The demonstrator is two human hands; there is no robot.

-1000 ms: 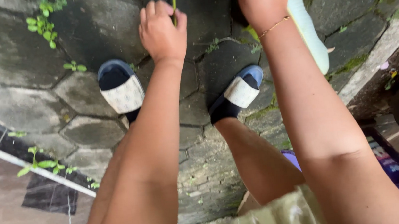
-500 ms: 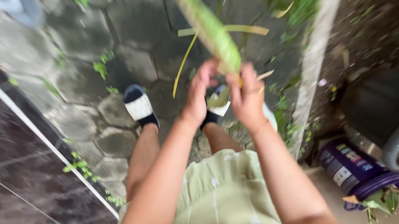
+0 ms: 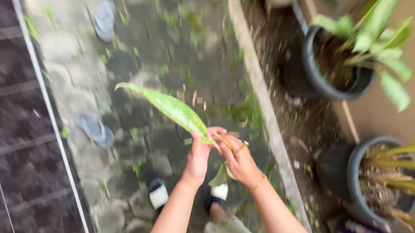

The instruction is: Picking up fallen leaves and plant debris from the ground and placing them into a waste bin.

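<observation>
A long green speckled leaf (image 3: 168,106) slants up and to the left over the stone paving. My left hand (image 3: 198,155) grips its lower end. Close beside it, my right hand (image 3: 239,158) pinches a thin yellowish strip at the same end of the leaf. Both hands are raised in front of me, above my feet in dark slippers with white bands (image 3: 158,193). The picture is blurred by motion.
A grey sandal (image 3: 95,131) lies to the left on the paving and another (image 3: 104,18) farther off. A dark tiled floor (image 3: 3,151) runs along the left. Two dark plant pots (image 3: 321,75) (image 3: 361,188) stand in soil at the right, behind a stone kerb (image 3: 261,96).
The view has swung up from my feet to the path ahead. My hands, apart near the ground a second ago, came together on the leaf and lifted it.
</observation>
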